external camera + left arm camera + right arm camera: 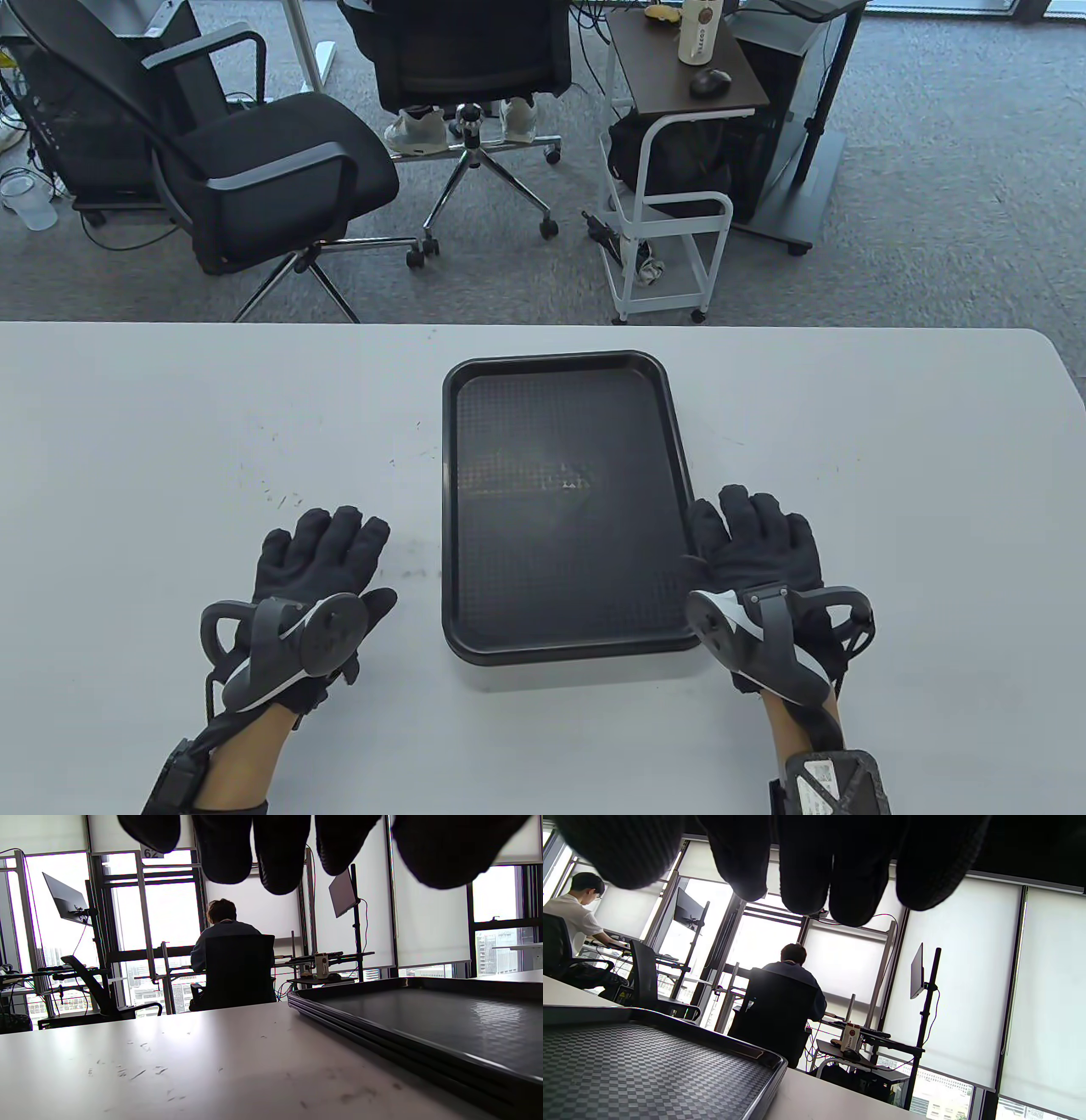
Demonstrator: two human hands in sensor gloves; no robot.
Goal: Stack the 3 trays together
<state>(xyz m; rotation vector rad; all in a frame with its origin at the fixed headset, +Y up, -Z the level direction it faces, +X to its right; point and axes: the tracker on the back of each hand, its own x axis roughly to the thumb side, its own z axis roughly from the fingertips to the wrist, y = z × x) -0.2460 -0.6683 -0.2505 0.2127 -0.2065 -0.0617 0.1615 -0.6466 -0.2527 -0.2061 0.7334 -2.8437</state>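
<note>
A stack of black trays [560,501] lies in the middle of the white table [212,424], long side running away from me. In the left wrist view the stack's edge [360,1031] shows layered rims. In the right wrist view the top tray's textured floor [636,1073] fills the lower left. My left hand [318,552] rests flat on the table left of the stack, fingers spread, holding nothing. My right hand [759,539] lies flat just right of the stack's near right side, thumb by the rim, holding nothing.
Beyond the table's far edge stand a black office chair [254,170], a second chair [475,68] and a small white cart [670,170]. Small scuffs mark the table to the left [280,497].
</note>
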